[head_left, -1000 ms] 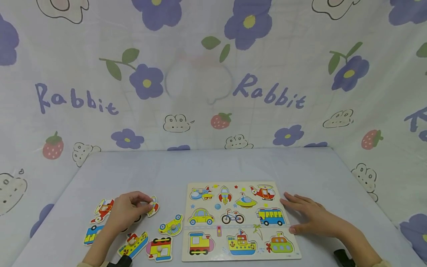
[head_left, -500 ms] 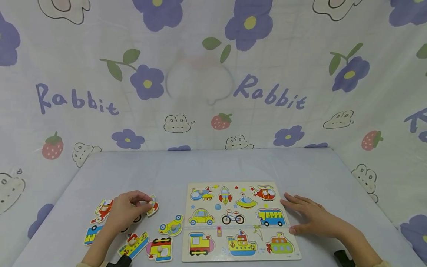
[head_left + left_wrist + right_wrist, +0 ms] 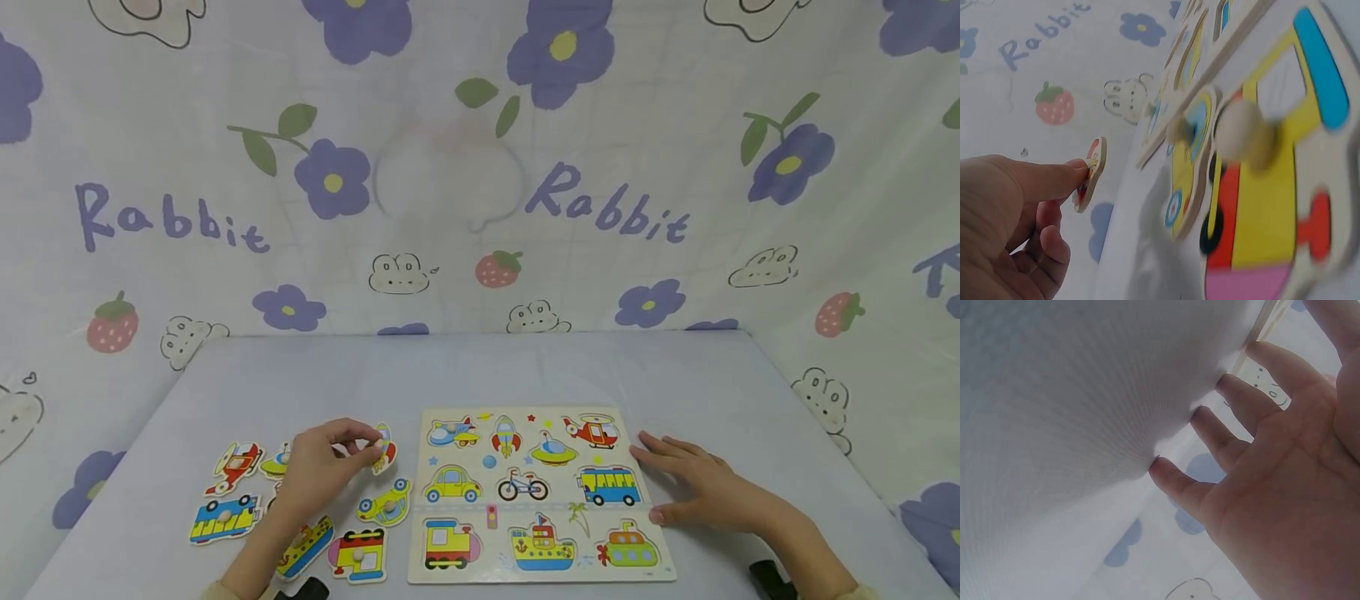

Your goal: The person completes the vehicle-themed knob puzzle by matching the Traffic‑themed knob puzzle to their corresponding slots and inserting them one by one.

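Note:
My left hand pinches a rocket puzzle piece between thumb and fingers. In the left wrist view the piece stands on edge, raised over the table. It is left of the wooden puzzle board, whose recesses carry matching vehicle pictures. An airplane piece with a knob sits in the board's top left recess. My right hand lies with spread fingers at the board's right edge. In the right wrist view its fingertips rest on the white tablecloth, with one at the board's side.
Loose knobbed pieces lie left of the board: a car, a train, a ship, a bus, a helicopter and a flying saucer. My left forearm partly covers this group. A patterned curtain hangs behind the table.
My left hand has moved right toward the board, carrying the rocket piece from among the loose pieces. The flying saucer and more of the bus now show. My right hand has stayed in place.

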A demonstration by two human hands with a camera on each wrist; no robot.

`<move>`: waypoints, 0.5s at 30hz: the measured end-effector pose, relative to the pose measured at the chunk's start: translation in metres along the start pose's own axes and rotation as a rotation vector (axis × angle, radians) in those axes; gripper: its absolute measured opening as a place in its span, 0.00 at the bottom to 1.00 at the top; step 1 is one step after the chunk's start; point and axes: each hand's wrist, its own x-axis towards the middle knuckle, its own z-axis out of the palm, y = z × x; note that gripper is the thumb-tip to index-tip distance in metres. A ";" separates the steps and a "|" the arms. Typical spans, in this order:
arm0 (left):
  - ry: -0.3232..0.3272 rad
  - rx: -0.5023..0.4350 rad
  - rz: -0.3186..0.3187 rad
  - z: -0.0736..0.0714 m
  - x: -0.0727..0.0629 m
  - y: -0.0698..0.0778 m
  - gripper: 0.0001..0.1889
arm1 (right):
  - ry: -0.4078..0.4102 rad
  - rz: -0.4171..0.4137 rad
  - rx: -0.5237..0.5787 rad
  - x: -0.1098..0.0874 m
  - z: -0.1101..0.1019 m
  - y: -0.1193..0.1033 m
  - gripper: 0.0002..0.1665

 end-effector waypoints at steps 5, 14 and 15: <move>-0.037 -0.050 0.045 0.016 0.008 0.020 0.06 | -0.001 -0.001 0.003 0.000 0.000 0.000 0.57; -0.086 -0.108 0.112 0.043 0.021 0.049 0.07 | -0.011 0.015 0.007 0.001 0.000 -0.001 0.57; -0.090 -0.115 0.117 0.046 0.021 0.050 0.07 | -0.011 0.011 0.007 0.001 0.001 -0.001 0.57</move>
